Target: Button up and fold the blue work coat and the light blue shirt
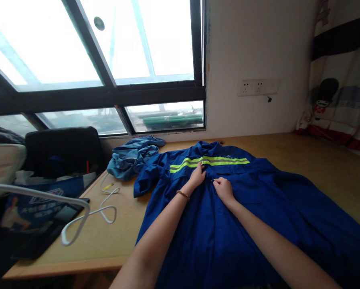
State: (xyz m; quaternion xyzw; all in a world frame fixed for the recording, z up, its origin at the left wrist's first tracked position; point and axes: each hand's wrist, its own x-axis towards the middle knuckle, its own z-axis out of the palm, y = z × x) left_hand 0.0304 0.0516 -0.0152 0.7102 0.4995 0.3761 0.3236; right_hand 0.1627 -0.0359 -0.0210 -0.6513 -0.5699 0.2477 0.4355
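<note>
Blue jacket (205, 224) spread on the bench (108, 224), reaching its front edge. The right hand (223, 189) pinches the front in its grip; the left hand (197, 175) lies at the chest stripe (226, 161), its grip unclear. Crumpled cloth (126, 160) occupies the back-left corner.

On your L, the blue bag (35, 219) carries white Chinese chars (44, 211), approx. 2 lines, under an outlined white logo (47, 195); too blurry for you to read w/ certainty. You've also got a tiny pale mark (229, 156) on the chest of the blue garment (210, 228), too small to make out. Far R, the curtain figure (328, 90) has white marks on its red torso, also illegible to you.
</note>
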